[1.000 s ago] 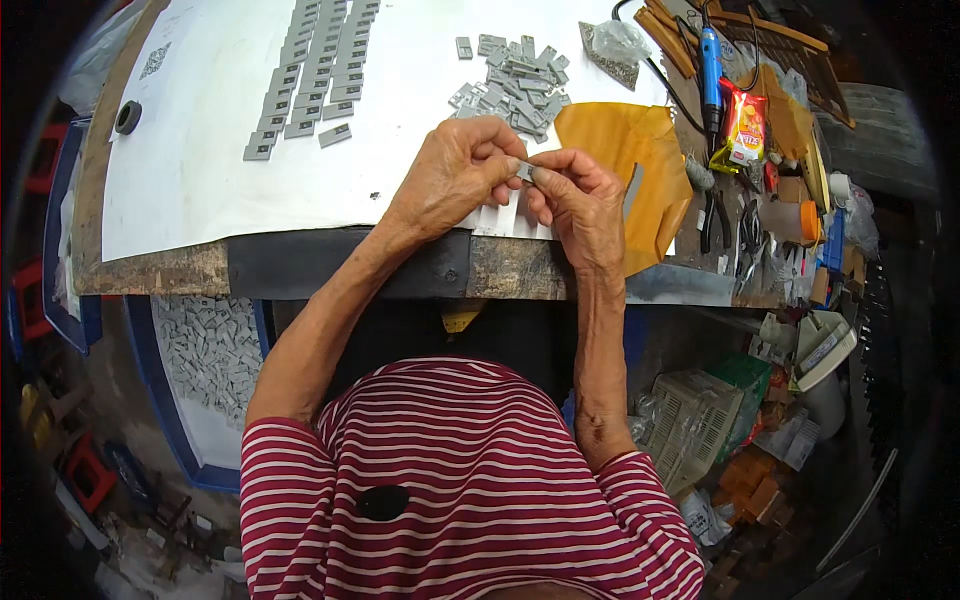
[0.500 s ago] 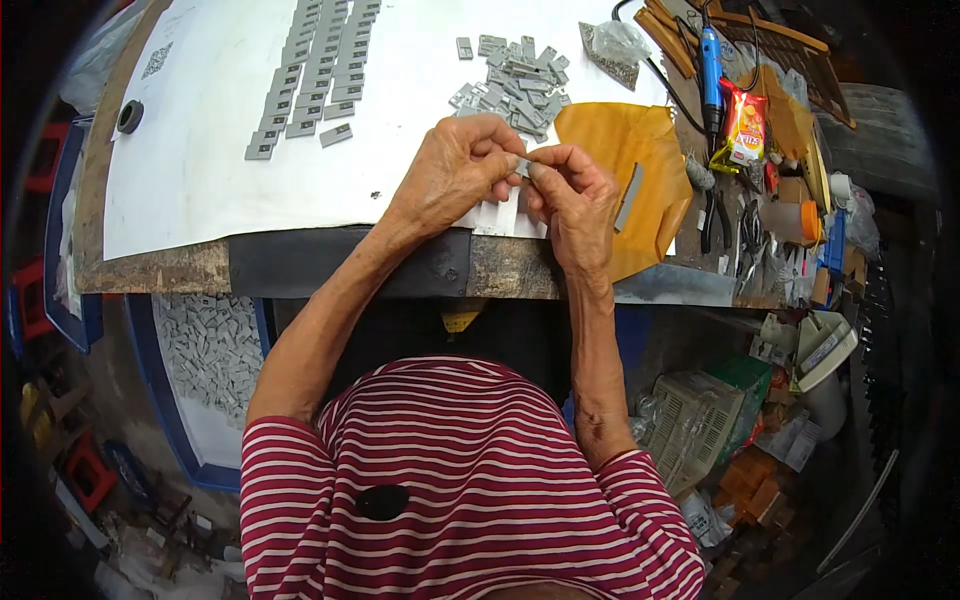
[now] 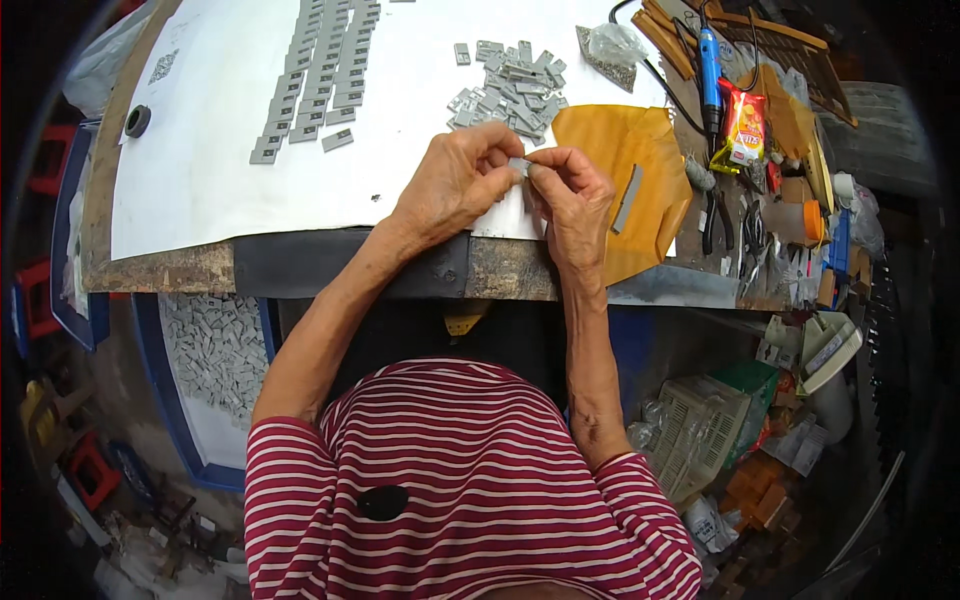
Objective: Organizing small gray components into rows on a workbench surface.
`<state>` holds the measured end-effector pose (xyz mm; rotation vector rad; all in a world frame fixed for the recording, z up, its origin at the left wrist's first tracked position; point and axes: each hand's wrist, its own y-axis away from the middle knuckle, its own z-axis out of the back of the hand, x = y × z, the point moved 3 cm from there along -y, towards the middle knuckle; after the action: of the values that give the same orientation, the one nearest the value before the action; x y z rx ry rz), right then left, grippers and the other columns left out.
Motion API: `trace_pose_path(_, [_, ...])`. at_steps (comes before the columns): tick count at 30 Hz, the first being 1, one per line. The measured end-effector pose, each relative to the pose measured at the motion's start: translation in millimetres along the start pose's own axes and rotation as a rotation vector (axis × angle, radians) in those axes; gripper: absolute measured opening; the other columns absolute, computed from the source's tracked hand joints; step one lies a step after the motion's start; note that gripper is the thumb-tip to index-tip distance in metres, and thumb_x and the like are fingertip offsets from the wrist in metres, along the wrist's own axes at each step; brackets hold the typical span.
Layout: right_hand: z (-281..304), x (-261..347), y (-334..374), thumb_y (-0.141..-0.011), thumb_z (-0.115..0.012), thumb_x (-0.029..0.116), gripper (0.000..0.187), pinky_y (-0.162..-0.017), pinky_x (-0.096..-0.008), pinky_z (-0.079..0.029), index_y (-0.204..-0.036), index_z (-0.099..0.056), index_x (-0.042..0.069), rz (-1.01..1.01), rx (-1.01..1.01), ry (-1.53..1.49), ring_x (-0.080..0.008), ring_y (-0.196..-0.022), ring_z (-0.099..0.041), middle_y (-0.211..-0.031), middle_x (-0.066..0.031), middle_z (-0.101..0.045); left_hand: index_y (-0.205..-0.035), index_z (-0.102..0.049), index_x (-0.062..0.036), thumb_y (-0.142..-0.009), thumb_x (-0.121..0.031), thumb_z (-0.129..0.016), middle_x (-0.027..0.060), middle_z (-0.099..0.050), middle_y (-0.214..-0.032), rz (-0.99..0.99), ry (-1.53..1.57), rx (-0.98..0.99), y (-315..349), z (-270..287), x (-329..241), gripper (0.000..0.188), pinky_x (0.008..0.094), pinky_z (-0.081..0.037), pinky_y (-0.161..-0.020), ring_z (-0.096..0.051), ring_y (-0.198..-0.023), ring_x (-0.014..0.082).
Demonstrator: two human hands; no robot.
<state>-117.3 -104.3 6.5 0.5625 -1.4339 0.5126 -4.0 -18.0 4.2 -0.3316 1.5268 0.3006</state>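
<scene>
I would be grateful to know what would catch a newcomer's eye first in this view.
Probably the striped shirt filling the lower middle. Above it, the left hand and right hand pinch a small grey piece over the white sheet. Beyond them, grey columns lie left of a loose heap.

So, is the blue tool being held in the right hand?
No, the blue tool is beside the red packet, while the right hand and left hand pinch a small grey piece.
</scene>
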Motion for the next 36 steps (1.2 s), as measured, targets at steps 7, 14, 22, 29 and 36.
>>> trace_pose_path(7, [1,-10,0,-0.081,-0.055,0.004,0.01,-0.044,-0.0176,-0.031,-0.087,-0.057,-0.004,-0.075,0.077,-0.205,-0.0048,-0.049,-0.042,-0.06,-0.0003,-0.05,-0.091,-0.056,0.0024,-0.075,-0.001,-0.058,0.017,-0.059,-0.075,-0.282,-0.401,-0.1,6,-1,-7,0.017,0.0307,-0.046,-0.059,-0.06,-0.065,0.0264])
trace_pose_path(14, [1,-6,4,-0.081,-0.056,0.002,0.008,-0.045,-0.0175,-0.032,-0.087,-0.058,-0.003,-0.042,0.063,-0.119,-0.0049,-0.05,-0.043,-0.061,0.0,-0.051,-0.092,-0.056,0.001,-0.074,-0.002,-0.058,0.017,-0.058,-0.076,-0.307,-0.518,-0.08,10,-4,-6,0.019,0.034,-0.047,-0.06,-0.059,-0.069,0.0308])
trace_pose_path(22, [-3,16,11,-0.083,-0.057,0.007,0.01,-0.047,-0.0168,-0.035,-0.089,-0.06,-0.001,0.0,0.046,0.034,-0.0036,-0.053,-0.046,-0.064,0.0013,-0.054,-0.091,-0.056,0.0006,-0.075,-0.004,-0.059,0.0161,-0.06,-0.077,-0.385,-0.616,-0.112,14,-1,-21,0.018,0.0355,-0.047,-0.061,-0.06,-0.07,0.0309])
trace_pose_path(29, [-10,21,7,-0.088,-0.053,0.014,0.02,-0.046,-0.0178,-0.037,-0.098,-0.06,-0.002,0.012,0.164,0.0,-0.005,-0.052,-0.047,-0.064,-0.0016,-0.055,-0.091,-0.056,-0.0002,-0.075,-0.005,-0.059,0.0153,-0.06,-0.076,-0.403,-0.666,-0.122,15,13,-28,0.017,0.0362,-0.048,-0.061,-0.06,-0.069,0.0302])
trace_pose_path(36, [-1,21,8,-0.089,-0.051,0.015,0.022,-0.046,-0.0188,-0.039,-0.1,-0.058,-0.004,0.071,0.02,-0.023,-0.0063,-0.055,-0.05,-0.075,-0.0045,-0.057,-0.089,-0.057,-0.0015,-0.076,-0.008,-0.06,0.0157,-0.061,-0.071,-0.327,-0.725,-0.171,-11,45,-22,0.015,0.0337,-0.047,-0.057,-0.061,-0.062,0.0266])
